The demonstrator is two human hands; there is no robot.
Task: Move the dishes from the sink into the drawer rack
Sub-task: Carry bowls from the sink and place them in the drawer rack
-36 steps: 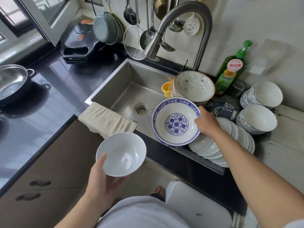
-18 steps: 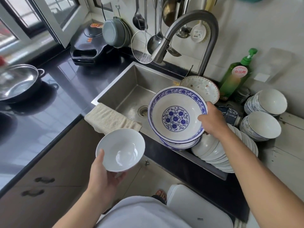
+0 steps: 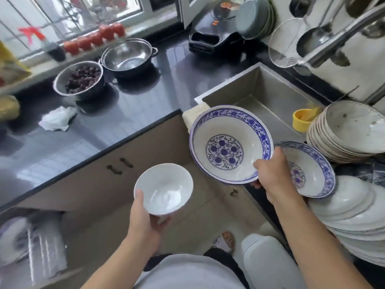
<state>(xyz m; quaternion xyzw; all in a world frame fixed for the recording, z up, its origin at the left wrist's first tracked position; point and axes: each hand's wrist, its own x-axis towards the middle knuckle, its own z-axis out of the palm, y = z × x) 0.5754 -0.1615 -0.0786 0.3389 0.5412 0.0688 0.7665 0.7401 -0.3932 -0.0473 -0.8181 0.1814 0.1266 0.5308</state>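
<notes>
Glossy white bowl (image 3: 164,187) in left hand (image 3: 145,221); patterned bowl (image 3: 230,146) in right hand (image 3: 270,174).

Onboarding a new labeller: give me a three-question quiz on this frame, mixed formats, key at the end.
1. True or false: the left hand holds a plain white bowl.
2. Multiple choice: what does the right hand grip?
A. the yellow cup
B. the rim of the large blue-patterned bowl
C. the stack of speckled bowls
3. Fill in: the crumpled white tissue lies on the dark ____.

Key
1. True
2. B
3. countertop
</notes>
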